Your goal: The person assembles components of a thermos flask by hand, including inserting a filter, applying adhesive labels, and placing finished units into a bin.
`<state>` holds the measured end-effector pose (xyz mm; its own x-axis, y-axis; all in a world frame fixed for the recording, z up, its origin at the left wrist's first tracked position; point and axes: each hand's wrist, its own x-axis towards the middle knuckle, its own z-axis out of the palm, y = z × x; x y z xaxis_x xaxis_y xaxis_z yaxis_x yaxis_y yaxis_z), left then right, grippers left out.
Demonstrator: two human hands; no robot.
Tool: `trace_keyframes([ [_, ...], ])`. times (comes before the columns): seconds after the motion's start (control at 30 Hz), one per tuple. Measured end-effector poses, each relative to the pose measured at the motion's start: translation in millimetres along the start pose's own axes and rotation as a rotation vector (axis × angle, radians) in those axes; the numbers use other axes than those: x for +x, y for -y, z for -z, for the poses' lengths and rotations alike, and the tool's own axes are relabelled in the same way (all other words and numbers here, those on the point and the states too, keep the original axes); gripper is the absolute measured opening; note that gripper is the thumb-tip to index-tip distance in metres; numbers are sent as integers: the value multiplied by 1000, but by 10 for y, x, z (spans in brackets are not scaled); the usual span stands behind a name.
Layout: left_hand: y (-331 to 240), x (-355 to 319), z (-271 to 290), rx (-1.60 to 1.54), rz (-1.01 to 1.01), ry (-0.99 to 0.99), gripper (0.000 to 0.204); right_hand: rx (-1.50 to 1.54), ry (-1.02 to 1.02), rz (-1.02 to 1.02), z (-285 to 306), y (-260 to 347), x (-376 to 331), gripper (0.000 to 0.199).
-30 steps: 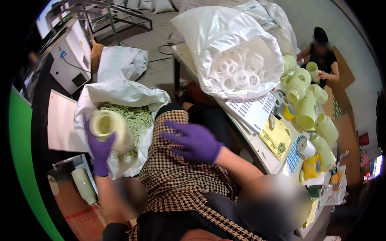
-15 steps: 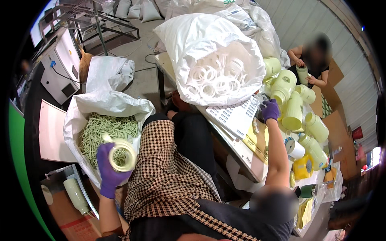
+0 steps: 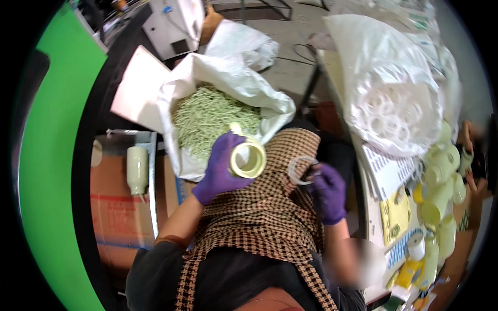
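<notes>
In a purple glove, my left hand (image 3: 218, 171) is wrapped round a pale green round lid (image 3: 234, 161), its hollow side facing up and a small knob at its far edge. To the right, over the checked apron, my gloved right hand (image 3: 330, 194) pinches a thin translucent ring (image 3: 293, 172). A small gap separates the ring from the lid. Just beyond my left hand, a white sack (image 3: 233, 70) stands open, filled with short pale green sticks (image 3: 212, 119).
On the right-hand table, a large white bag (image 3: 373, 52) holds many translucent rings (image 3: 397, 111). Near it lie printed sheets (image 3: 384, 173) and several pale green bottles (image 3: 441, 171). Left, a bottle (image 3: 137, 168) rests on a cardboard box (image 3: 116, 207). Another person's hand (image 3: 469, 179) shows far right.
My right hand has come from the table to my lap and now holds a translucent ring. The lid in my left hand is nearer the middle. The view has swung left.
</notes>
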<state>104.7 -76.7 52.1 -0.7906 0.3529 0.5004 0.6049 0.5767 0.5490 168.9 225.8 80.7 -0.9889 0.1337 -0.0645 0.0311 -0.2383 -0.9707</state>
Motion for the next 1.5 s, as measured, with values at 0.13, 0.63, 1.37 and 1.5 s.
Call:
trace_keyframes([
  [0.13, 64, -43, 30, -140, -20, -39, 125, -805, 458, 371, -261, -415, 111, 36],
  [0.63, 51, 39, 88, -170, -117, -38, 138, -678, 700, 560, -835, 290, 328, 52],
  [1.37, -260, 207, -177, -31, -175, -31, 92, -980, 696, 408, -811, -86, 341, 19],
  [1.5, -376, 370, -185, 107, -194, 167, 79, -856, 387, 575, -773, -492, 146, 22],
])
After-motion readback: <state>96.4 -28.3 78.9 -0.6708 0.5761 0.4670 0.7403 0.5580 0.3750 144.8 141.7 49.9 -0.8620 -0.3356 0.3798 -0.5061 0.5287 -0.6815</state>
